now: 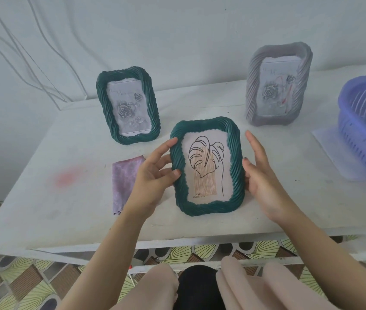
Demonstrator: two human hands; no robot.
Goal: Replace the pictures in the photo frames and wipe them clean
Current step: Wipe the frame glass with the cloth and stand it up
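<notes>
Fingers (pixel 166 145) of our left hand (pixel 153 175) curl round the leaf frame (pixel 207 166), our right hand (pixel 261 175) straight-fingered against its other rim, on the table (pixel 65 198) near its front edge; basket (pixel 356 130) far right, contents unclear.

The leaf frame (pixel 209 166) is filling the middle, the left hand (pixel 153 175) gripping one side and the right hand (pixel 261 175) lying flat against the other. The green frame (pixel 128 108) far left and the grey frame (pixel 278 86) far right are leaving a gap between them. A basket (pixel 365 121) is blocking the right, and the surface (pixel 65 157) is lying bare left of the cloth (pixel 125 180).
</notes>
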